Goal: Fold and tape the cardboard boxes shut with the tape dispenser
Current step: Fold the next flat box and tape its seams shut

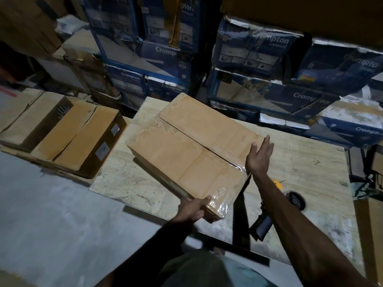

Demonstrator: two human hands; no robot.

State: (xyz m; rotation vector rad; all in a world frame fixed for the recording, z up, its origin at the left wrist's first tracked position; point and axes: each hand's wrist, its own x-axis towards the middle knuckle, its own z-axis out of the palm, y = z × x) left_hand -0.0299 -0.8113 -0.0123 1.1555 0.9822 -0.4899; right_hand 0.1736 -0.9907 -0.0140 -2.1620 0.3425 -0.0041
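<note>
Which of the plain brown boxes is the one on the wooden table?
The box between the hands: left hand grips its near corner, right hand lies open against its side. The other brown boxes lie beside the table, at left.

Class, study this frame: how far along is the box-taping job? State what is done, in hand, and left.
Done: the cardboard box sits on the table with flaps folded flat and glossy tape over its near end. In hand: the left hand grips its near corner, the right hand lies open against its side; the tape dispenser lies on the table. Left: the seam's far stretch looks untaped.
</note>
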